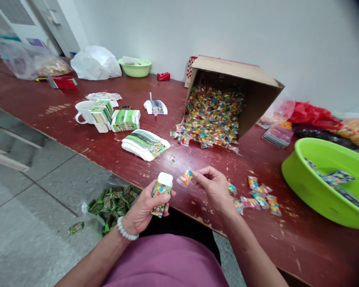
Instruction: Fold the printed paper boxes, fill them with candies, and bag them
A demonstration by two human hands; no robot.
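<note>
My left hand (143,209) is closed round a small printed paper box (160,191) with its white flap open at the top. Just right of it, my right hand (212,185) pinches a small clear packet of coloured candy (186,177) close to the box's opening. Both hands hover over the near edge of the dark red table (107,147). Several more candy packets (259,197) lie on the table right of my right hand.
A tipped cardboard carton (242,85) spills candy packets at the back. A green basin (329,179) with filled boxes stands on the right. Flat box blanks (145,144), a white cup (84,111) and bags lie to the left. A bag of boxes (113,203) sits on the floor.
</note>
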